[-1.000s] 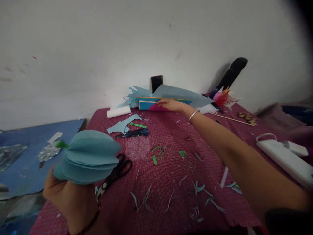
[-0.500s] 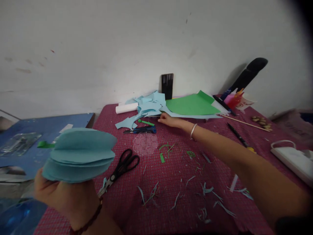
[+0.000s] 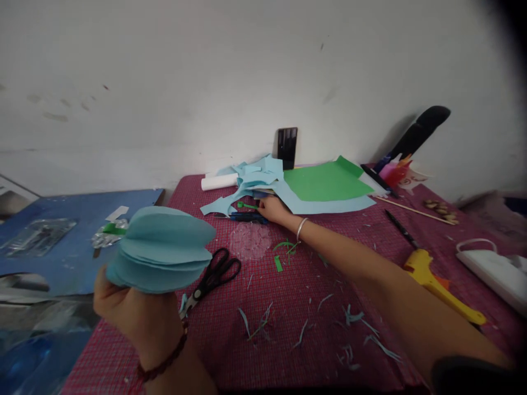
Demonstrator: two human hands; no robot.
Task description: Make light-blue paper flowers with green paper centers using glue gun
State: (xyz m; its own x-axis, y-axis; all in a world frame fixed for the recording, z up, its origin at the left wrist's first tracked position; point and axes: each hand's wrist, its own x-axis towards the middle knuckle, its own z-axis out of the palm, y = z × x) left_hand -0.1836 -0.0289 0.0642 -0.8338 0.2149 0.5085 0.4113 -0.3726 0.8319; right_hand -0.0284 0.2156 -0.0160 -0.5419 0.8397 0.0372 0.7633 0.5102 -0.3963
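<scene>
My left hand [image 3: 135, 318] is closed around the underside of a light blue layered paper shape [image 3: 164, 247], its rounded folded leaves fanned out above the fingers. A green paper piece [image 3: 114, 229] sticks out from the shape's left side. Across the table, my right hand [image 3: 272, 208] has its fingers pinched at the right end of a green paper strip [image 3: 248, 206] with a curled tip; the fingertips are partly hidden. Just below that hand lies a blue utility knife [image 3: 247, 217]. Black-handled scissors [image 3: 214, 277] rest to the right of my left hand, blades partly covered.
Blue paper scraps [image 3: 259, 173], a white roll [image 3: 219, 181] and a green sheet [image 3: 329, 181] lie at the back, near a phone [image 3: 287, 147] leaning on the wall. A yellow glue gun [image 3: 436, 282] and a white device [image 3: 494, 274] sit right. Paper clippings litter the red cloth.
My right hand has come down slightly to the green strip's end. The view has turned left, and the layered paper in my left hand appears further right. The glue gun shows more fully.
</scene>
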